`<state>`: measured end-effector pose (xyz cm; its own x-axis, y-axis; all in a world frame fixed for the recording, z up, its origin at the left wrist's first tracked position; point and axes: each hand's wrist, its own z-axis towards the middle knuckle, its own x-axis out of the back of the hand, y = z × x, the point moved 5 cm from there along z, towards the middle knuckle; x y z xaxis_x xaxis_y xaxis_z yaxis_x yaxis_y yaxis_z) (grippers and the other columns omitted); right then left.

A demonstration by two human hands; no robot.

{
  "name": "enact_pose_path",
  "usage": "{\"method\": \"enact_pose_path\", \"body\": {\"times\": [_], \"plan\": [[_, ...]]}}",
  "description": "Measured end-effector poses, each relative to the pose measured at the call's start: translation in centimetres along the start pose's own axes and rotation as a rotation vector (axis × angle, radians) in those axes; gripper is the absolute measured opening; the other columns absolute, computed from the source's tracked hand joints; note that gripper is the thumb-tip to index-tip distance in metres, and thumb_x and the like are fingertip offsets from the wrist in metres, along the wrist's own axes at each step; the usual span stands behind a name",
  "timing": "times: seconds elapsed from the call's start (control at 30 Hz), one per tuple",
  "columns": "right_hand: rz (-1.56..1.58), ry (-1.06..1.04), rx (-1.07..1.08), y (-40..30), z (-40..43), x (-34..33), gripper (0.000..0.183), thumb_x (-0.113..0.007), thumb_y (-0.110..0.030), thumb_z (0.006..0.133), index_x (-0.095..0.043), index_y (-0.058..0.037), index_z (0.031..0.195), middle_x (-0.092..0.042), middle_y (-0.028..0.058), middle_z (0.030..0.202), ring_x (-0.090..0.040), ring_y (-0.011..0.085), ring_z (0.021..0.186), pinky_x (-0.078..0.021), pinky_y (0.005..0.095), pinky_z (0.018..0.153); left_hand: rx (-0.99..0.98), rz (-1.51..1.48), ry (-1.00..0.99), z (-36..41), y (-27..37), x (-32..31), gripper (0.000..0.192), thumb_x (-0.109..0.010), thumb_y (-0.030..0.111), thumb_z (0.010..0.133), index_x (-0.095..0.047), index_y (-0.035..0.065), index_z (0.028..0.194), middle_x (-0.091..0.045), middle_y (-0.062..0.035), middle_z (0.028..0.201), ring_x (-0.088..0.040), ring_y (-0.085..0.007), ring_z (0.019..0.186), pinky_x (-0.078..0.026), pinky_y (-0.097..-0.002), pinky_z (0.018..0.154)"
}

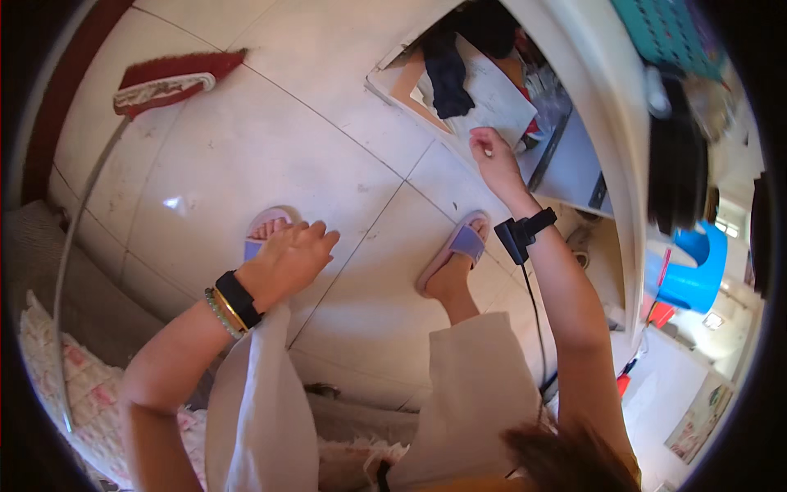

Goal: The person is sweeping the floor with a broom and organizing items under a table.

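Note:
My left hand (294,261) hangs over my left slipper, its fingers loosely bent with nothing seen in them. My right hand (495,161) is at the front edge of an open drawer (393,101), fingers curled, a small white spot showing between them. Whether it holds something small I cannot tell. Just beyond that hand a dark cloth, perhaps a sock (447,77), lies on a pale flat sheet (501,92). Clear plastic packaging (544,92) and red items are beside the sheet. A black strap with a cabled device (519,234) is around my right wrist.
A red dustpan or mop head (178,80) with a long metal handle lies on the tiled floor at upper left. My feet wear purple slippers (467,243). A quilted floral cover (92,387) is at lower left. To the right stand a turquoise basket (664,37) and a blue plastic container (698,270).

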<state>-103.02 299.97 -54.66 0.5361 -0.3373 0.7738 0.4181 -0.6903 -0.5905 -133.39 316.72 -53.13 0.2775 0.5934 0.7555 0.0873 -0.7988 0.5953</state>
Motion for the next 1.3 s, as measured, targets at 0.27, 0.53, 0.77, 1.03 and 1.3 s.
{"method": "enact_pose_path", "body": {"times": [0.27, 0.53, 0.77, 1.03, 1.3], "plan": [[-0.221, 0.348, 0.008, -0.9, 11.3, -3.0, 0.045, -0.066, -0.027, 0.080, -0.053, 0.0018, 0.111, -0.056, 0.0209, 0.110, -0.052, 0.0329, 0.105, -0.0406, 0.0379, 0.091, 0.046, -0.042, -0.116, -0.7, -5.4, -4.7, 0.030, -0.065, 0.016, 0.076, -0.057, 0.0050, 0.104, -0.058, -0.0111, 0.092, -0.060, -0.0296, 0.085, -0.048, -0.0395, 0.075], [-0.212, 0.047, 0.201, -3.8, 12.5, -4.1, 0.031, -0.066, -0.022, 0.079, -0.059, 0.0049, 0.092, -0.059, 0.0226, 0.098, -0.055, 0.0385, 0.092, -0.0440, 0.0406, 0.081, 0.121, -0.338, 0.049, -2.7, -8.8, -2.5, 0.026, -0.061, 0.010, 0.078, -0.057, 0.0041, 0.103, -0.058, -0.0137, 0.095, -0.058, -0.0339, 0.090, -0.049, -0.0402, 0.078], [-0.362, 0.535, 0.026, 1.2, 16.8, 6.9, 0.051, -0.065, -0.029, 0.081, -0.052, 0.0060, 0.116, -0.053, 0.0232, 0.120, -0.049, 0.0381, 0.111, -0.0373, 0.0397, 0.096, 0.114, -0.342, 0.047, -2.8, -9.1, -3.2, 0.027, -0.060, 0.009, 0.078, -0.057, 0.0013, 0.104, -0.059, -0.0153, 0.098, -0.059, -0.0324, 0.092, -0.049, -0.0396, 0.080], [-0.445, 0.416, -0.169, 4.7, 22.7, 3.2, 0.068, -0.069, -0.040, 0.077, -0.048, 0.0058, 0.122, -0.049, 0.0227, 0.128, -0.045, 0.0272, 0.120, -0.0360, 0.0342, 0.097, 0.162, -0.422, 0.056, -2.7, -9.1, -3.7, 0.027, -0.061, 0.007, 0.078, -0.056, 0.0030, 0.104, -0.058, -0.0146, 0.098, -0.056, -0.0344, 0.094, -0.046, -0.0412, 0.083], [-0.188, 0.942, 0.074, 3.4, 16.8, 8.0, 0.053, -0.067, -0.037, 0.079, -0.060, 0.0084, 0.104, -0.062, 0.0217, 0.108, -0.060, 0.0333, 0.097, -0.0450, 0.0376, 0.085, 0.152, -0.372, 0.022, -1.9, -8.4, -4.0, 0.029, -0.061, 0.008, 0.079, -0.057, 0.0035, 0.107, -0.058, -0.0153, 0.099, -0.056, -0.0357, 0.093, -0.046, -0.0417, 0.082]]}}
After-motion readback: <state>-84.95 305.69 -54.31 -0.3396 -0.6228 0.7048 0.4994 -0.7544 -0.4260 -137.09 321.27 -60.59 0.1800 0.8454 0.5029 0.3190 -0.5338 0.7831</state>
